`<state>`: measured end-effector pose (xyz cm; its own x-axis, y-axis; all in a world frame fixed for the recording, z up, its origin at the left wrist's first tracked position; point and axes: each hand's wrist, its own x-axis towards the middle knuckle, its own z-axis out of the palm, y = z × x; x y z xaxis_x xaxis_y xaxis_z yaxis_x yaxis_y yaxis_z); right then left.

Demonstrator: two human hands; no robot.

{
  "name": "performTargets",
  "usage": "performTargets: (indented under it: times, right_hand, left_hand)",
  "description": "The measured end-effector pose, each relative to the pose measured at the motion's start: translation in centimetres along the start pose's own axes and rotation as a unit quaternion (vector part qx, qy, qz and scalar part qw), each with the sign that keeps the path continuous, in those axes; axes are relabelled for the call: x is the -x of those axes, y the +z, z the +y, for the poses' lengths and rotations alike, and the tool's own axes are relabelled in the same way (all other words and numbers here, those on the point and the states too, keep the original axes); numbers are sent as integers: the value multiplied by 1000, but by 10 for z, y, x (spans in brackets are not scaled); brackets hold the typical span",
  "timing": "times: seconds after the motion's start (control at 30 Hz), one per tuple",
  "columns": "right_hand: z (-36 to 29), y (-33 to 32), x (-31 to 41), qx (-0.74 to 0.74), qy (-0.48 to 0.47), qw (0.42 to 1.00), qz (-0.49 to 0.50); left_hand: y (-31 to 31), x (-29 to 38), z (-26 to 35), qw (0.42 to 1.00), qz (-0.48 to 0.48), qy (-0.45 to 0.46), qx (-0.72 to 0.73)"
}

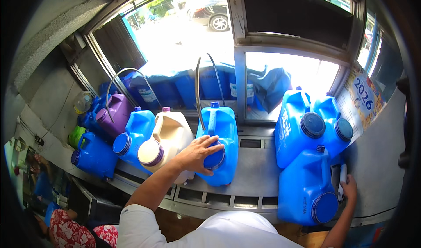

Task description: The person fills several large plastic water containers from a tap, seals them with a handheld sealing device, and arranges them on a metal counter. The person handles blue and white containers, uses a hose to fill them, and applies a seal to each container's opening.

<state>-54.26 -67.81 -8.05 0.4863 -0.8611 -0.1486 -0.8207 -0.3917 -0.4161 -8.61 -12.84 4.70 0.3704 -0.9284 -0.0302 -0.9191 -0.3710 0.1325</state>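
My left hand [200,154] rests with spread fingers on the dark blue screw cap [215,157] of a blue plastic water jug [230,139]. A curved metal filling spout [197,86] comes down beside that jug's handle. To its left stand a cream jug [176,126] with a purple-rimmed cap, a blue jug [141,123] and a purple jug [120,111]. At the right, my right hand [349,187] grips a white and dark object [342,180], partly hidden behind a blue jug [299,188]; I cannot tell what it is. Two more blue jugs [286,133] stand behind.
The metal counter [256,179] has slotted openings along its front edge. Blue containers [187,90] under a sheet stand outside the window, with a parked car [213,16] beyond. A calendar [363,93] hangs at the right. A person in red floral clothing [70,230] is at lower left.
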Motion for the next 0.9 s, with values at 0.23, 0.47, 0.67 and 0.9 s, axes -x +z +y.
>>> performTargets:
  times: [0.23, 0.47, 0.67, 0.9]
  right_hand:
    - [-318, -38, 50, -179, -380, 900, -120]
    - [-537, 147, -3, -76, -512, 835, -190]
    - [-607, 235, -57, -280, -373, 838, -282]
    - [-631, 211, -44, -270, -371, 801, -385]
  left_hand:
    - [26, 25, -15, 977, 123, -61, 165]
    - [45, 35, -45, 933, 170, 4, 316]
    - [56, 46, -4, 924, 234, -87, 289]
    - [53, 21, 2, 948, 241, -91, 184]
